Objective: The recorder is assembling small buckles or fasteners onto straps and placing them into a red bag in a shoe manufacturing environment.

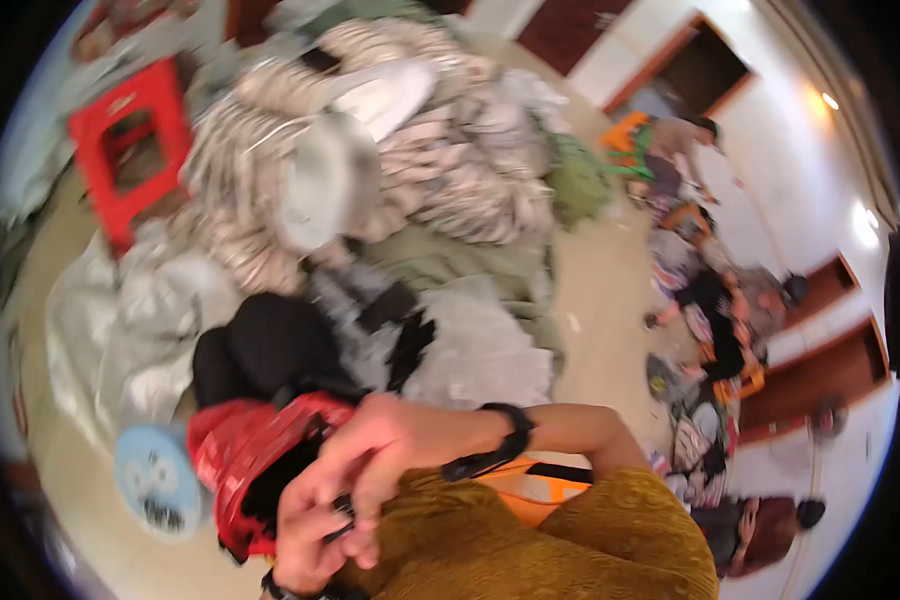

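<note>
My right hand [378, 440] comes in from the right, a black band on its wrist, with its fingers bent down toward my left hand. My left hand [305, 530] is lower, near the bottom edge, its fingers curled. Between the fingertips of both hands is a small black piece [343, 508]; blur hides its exact kind. Just beside the hands, a red bag [232, 455] lies open across my lap, with dark contents inside. Beyond it are my knees in black trousers.
A large heap of beige bundles [470, 170] fills the far middle, with a blurred white round object [325, 185] before it. A red stool [130, 140] stands far left; a round blue seat [160, 480] is near left. Crumpled white sheeting [135, 320] covers the floor. Several people sit at right.
</note>
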The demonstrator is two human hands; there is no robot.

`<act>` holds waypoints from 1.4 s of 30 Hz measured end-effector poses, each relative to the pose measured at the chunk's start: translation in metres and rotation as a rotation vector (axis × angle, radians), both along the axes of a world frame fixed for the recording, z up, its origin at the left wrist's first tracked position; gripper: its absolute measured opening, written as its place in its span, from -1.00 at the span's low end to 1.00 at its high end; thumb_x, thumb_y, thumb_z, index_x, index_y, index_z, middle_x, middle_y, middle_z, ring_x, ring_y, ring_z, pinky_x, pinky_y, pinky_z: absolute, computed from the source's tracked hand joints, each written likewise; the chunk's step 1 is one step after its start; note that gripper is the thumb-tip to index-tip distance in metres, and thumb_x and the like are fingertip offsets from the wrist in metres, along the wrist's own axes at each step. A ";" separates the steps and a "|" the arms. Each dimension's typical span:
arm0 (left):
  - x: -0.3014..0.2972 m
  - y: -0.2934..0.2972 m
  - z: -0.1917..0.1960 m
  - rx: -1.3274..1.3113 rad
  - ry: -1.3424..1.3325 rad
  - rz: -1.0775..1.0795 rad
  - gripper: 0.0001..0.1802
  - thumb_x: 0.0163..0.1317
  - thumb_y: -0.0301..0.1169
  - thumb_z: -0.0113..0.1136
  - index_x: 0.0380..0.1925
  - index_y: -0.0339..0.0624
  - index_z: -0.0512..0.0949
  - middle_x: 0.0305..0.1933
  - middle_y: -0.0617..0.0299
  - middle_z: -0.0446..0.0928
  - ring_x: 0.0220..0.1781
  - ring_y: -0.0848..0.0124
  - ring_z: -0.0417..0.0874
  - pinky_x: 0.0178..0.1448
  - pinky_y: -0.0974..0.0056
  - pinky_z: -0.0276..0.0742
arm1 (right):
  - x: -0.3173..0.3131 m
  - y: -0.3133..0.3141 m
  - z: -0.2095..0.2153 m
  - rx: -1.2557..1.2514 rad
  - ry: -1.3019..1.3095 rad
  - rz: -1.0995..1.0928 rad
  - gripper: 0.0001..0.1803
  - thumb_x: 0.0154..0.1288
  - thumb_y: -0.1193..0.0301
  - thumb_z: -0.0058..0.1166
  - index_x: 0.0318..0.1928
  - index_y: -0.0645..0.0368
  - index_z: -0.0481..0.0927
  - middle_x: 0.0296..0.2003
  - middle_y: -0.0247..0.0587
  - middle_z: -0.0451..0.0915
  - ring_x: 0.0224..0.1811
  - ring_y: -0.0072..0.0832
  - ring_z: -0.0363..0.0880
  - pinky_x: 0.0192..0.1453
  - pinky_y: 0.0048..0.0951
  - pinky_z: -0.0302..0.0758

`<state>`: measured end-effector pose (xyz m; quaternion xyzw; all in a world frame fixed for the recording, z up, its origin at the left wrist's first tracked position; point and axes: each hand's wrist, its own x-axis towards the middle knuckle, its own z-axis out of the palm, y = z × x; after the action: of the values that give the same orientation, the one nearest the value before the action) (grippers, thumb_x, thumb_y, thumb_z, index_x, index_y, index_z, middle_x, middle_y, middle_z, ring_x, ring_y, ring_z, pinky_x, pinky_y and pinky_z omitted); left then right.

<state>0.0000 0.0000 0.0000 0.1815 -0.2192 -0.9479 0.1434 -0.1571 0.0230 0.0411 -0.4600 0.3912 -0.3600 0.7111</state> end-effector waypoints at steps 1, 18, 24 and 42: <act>0.006 -0.002 0.000 -0.122 0.011 -0.041 -0.52 -0.03 -0.33 0.03 -0.18 -0.51 0.27 -0.52 0.09 0.42 -0.84 0.55 0.22 -0.87 0.39 0.28 | -0.009 0.010 0.008 -0.010 0.042 -0.068 -0.74 -0.19 0.65 0.10 -0.34 0.31 0.55 -0.53 -0.26 0.55 -0.59 -0.70 0.43 -0.50 -0.66 0.35; -0.030 0.011 0.047 -0.310 -0.131 -0.185 -0.53 0.08 -0.35 0.13 -0.13 -0.47 0.25 -0.49 0.24 0.36 -0.65 0.58 0.31 -0.67 0.54 0.32 | -0.031 0.045 -0.009 -0.294 -0.188 -0.360 -0.86 -0.01 0.47 0.15 -0.42 0.31 0.59 -0.72 -0.32 0.49 -0.77 -0.68 0.34 -0.72 -0.66 0.20; -0.033 0.015 0.051 -0.217 -0.110 -0.110 -0.56 0.09 -0.44 0.07 -0.12 -0.55 0.21 -0.40 0.16 0.36 -0.61 0.54 0.32 -0.67 0.53 0.34 | -0.033 0.043 -0.011 -0.351 -0.184 -0.373 -0.86 0.00 0.45 0.17 -0.45 0.29 0.60 -0.67 -0.34 0.52 -0.75 -0.71 0.34 -0.72 -0.67 0.18; -0.045 0.024 0.061 -0.429 -0.202 -0.108 -0.63 0.05 -0.39 0.11 -0.18 -0.38 0.32 -0.44 0.18 0.39 -0.63 0.57 0.33 -0.68 0.56 0.23 | -0.038 0.047 -0.011 -0.269 -0.274 -0.307 -0.91 -0.05 0.51 0.17 -0.48 0.28 0.59 -0.67 -0.33 0.53 -0.76 -0.69 0.36 -0.72 -0.66 0.22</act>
<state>-0.0453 0.0241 0.0608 0.2290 -0.4381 -0.8629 0.1052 -0.1950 0.0697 0.0296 -0.4326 0.3048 -0.5718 0.6269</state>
